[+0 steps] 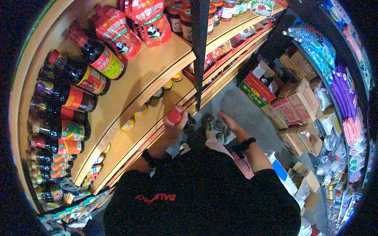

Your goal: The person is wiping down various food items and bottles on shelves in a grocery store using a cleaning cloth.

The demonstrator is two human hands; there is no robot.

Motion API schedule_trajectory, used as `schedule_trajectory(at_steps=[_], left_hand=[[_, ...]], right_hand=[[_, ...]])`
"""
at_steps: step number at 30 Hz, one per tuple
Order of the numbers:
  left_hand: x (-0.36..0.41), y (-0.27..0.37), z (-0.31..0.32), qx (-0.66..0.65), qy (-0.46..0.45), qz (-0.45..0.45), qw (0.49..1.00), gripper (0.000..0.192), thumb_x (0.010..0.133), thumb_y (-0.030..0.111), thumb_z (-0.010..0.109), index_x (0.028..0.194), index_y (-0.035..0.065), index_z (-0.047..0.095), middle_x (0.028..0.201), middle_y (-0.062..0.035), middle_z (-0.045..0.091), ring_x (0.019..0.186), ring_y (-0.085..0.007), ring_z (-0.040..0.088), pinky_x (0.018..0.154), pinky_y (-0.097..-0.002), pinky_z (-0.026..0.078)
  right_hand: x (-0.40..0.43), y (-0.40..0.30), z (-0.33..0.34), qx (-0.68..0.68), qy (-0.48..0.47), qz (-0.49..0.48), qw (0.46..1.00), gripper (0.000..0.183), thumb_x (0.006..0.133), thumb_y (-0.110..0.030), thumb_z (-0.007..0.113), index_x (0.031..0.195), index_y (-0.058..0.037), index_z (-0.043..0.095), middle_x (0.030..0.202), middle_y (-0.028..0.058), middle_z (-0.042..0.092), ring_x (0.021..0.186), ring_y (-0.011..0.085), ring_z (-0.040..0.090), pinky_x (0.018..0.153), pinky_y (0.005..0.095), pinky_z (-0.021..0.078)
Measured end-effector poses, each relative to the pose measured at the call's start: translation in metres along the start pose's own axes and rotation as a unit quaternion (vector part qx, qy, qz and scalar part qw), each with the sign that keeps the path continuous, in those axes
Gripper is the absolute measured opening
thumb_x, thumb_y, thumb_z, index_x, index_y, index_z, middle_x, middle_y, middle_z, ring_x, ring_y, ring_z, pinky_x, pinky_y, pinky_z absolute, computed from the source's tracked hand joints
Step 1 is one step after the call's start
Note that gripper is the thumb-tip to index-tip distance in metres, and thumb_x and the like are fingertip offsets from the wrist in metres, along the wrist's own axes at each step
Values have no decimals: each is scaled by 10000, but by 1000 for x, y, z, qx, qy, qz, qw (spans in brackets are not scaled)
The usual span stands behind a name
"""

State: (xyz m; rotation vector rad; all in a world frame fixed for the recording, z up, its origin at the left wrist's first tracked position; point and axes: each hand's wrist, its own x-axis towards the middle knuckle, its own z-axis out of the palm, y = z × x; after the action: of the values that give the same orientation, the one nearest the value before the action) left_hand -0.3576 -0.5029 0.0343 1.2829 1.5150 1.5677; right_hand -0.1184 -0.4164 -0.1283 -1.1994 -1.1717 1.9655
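Note:
My left hand [176, 122] is closed around a bottle with a red cap [174, 116], seen from above beside the wooden shelf edge. Most of the bottle is hidden under my hand. My right hand [233, 125] is to the right, next to a crumpled, partly clear plastic bag [220, 129]; whether it grips the bag is unclear. Dark sauce bottles [107, 63] with red and yellow labels line the upper shelf [141, 70] at left. Red ketchup pouches [153, 28] stand on the same shelf, farther back. Yellow-lidded jars [141, 110] are on the shelf below.
A dark upright post [199, 53] rises between the shelf sections. Glass jars [227, 10] stand beyond it. Open cardboard boxes [298, 106] and clear plastic bags [330, 156] lie along the right of the grey floor [224, 97]. Blue and purple packages [344, 91] hang at the far right.

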Motion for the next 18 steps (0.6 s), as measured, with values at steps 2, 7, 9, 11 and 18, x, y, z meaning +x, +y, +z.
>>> schedule_trajectory(at_steps=[2, 7, 9, 11, 18], left_hand=[[3, -34, -18, 112, 23, 81, 990, 96, 762, 20, 574, 762, 46, 481, 725, -60, 517, 657, -142, 524, 585, -274, 435], [9, -81, -48, 363, 123, 213, 899, 147, 748, 139, 643, 750, 46, 529, 633, -38, 532, 574, -132, 530, 519, -277, 416], [12, -91, -47, 114, 145, -6, 983, 156, 748, 155, 645, 745, 44, 535, 586, -32, 526, 532, -126, 520, 494, -282, 406], [19, -91, -57, 141, 110, -40, 983, 164, 752, 163, 641, 733, 46, 529, 587, -29, 528, 535, -120, 522, 498, -279, 410], [26, -68, -55, 65, 130, -40, 989, 160, 768, 155, 622, 773, 53, 498, 608, -1, 512, 532, -109, 497, 515, -262, 424]], right_hand=[[-8, -8, -7, 91, -46, 101, 990, 400, 890, -380, 399, 999, -30, 558, 871, 48, 612, 746, 166, 582, 695, 307, 474], [-29, -24, 2, 164, -85, 167, 968, 340, 879, -316, 427, 1019, -31, 550, 870, 59, 613, 758, 169, 584, 705, 298, 477], [-25, -9, -7, 123, -34, 170, 977, 318, 874, -290, 429, 1012, -32, 554, 871, 64, 612, 757, 173, 584, 700, 297, 478], [-25, 2, -6, 63, -22, 133, 989, 308, 866, -272, 428, 999, -26, 560, 884, 64, 609, 762, 174, 581, 710, 296, 471], [-35, 19, -20, 25, -6, 94, 995, 330, 844, -285, 446, 1005, -20, 558, 941, 65, 595, 831, 182, 563, 760, 311, 448]])
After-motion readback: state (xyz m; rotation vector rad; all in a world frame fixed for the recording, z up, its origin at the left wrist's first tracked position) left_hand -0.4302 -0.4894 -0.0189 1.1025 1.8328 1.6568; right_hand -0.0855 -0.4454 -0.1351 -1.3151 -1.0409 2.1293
